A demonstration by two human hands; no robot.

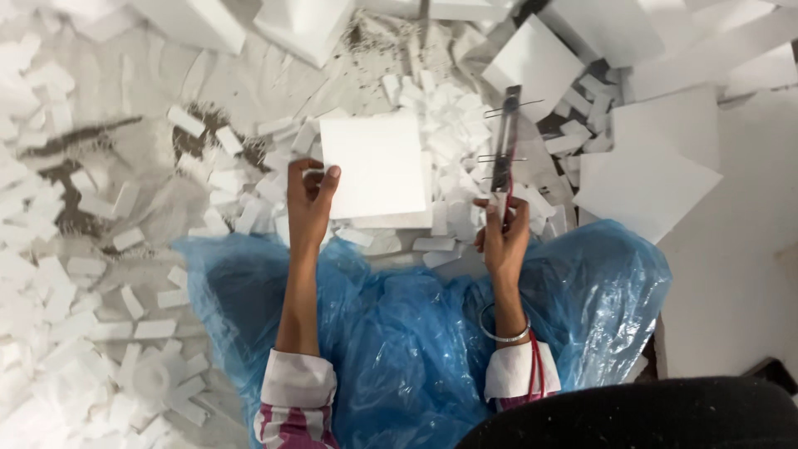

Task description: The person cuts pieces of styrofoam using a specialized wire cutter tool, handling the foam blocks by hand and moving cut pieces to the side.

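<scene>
The left hand (309,199) pinches the left edge of a white foam square (374,166) lying flat just to its right. Further right, the right hand (503,237) clamps a wire-strung cutting tool (504,141), its long axis pointing away, beside the square's right edge.

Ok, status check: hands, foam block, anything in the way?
Left hand grips foam block by its left edge. Right hand holds cutter upright, clear of block. Foam scraps piled behind.
</scene>
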